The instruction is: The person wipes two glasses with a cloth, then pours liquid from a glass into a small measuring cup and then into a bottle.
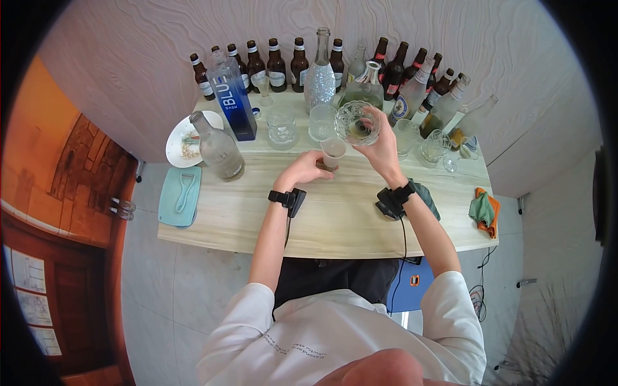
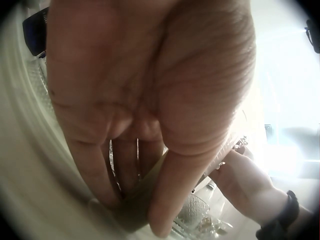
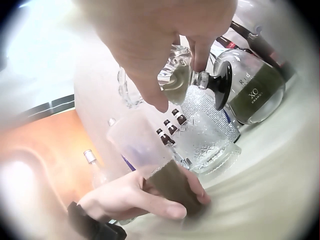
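Observation:
My left hand [image 1: 308, 168] [image 2: 150, 90] [image 3: 125, 195] curls its fingers and thumb round the lower part of a translucent cup [image 1: 334, 149] [image 3: 137, 140]. Greyish-green shows in the cup's lower half in the right wrist view. My right hand [image 1: 381, 147] [image 3: 155, 40] holds a clear glass with a scalloped rim [image 1: 356, 125] [image 3: 175, 82], tilted, above and close to the cup. Some liquid shows inside this glass, and its stem ends in a dark foot in the right wrist view. Whether glass and cup touch, I cannot tell.
Brown bottles [image 1: 276, 67] line the back, with a glittery bottle [image 1: 320, 83] and a blue bottle [image 1: 235, 103] before them. Clear glasses [image 1: 281, 130] stand beyond my hands. At left are a clear bottle [image 1: 221, 153], a plate [image 1: 177, 154] and a turquoise board [image 1: 170, 199]; cloths [image 1: 484, 212] lie right.

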The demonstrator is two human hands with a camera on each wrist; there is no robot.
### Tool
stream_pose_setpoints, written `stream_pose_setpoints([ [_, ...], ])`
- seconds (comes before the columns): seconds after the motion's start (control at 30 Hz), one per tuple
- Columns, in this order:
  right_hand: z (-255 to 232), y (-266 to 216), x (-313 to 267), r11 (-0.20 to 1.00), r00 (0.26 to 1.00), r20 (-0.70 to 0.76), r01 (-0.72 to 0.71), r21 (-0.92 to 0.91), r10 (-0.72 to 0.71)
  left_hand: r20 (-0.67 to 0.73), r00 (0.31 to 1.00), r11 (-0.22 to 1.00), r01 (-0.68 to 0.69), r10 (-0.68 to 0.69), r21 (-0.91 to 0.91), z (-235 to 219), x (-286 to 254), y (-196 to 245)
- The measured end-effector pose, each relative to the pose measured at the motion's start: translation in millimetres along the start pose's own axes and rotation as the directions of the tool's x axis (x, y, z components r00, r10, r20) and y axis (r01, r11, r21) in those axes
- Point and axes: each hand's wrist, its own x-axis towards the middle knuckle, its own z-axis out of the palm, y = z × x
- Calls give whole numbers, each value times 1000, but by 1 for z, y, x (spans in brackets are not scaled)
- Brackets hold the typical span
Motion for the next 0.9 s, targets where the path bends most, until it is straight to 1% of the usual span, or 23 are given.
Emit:
stream_pose_setpoints([
  [0.07, 2, -5, 0, 1000, 1000, 7, 3, -24, -2, 2, 1000, 1000, 7, -7, 17, 0, -1, 2],
  [0.17, 3, -4, 1, 992, 998, -4, 66, -112, -67, 5, 1000, 1000, 8, -8, 19, 0, -2, 3],
  [0.27, 3, -4, 2, 986, 997, -24, 74, -149, -79, 4, 1000, 1000, 9, -9, 24, 0, -1, 2],
  [0.37, 0, -4, 6, 957, 981, -6, 187, -220, -193, 1, 1000, 1000, 10, -10, 20, 0, 0, 1],
  [0.47, -2, -13, 7, 906, 962, 7, 259, -334, -272, 7, 1000, 1000, 18, -18, 3, 0, -2, 4],
  [0.57, -3, -19, 8, 863, 934, 23, 338, -375, -356, 5, 1000, 1000, 15, -15, 8, 0, -1, 3],
  [0.77, -2, -25, 5, 841, 928, 70, 361, -404, -365, -8, 1000, 999, 16, -15, 36, 0, 0, 0],
  [0.9, -2, -25, 8, 790, 894, 94, 434, -433, -439, 6, 1000, 999, 25, -26, 31, -1, 2, -2],
])
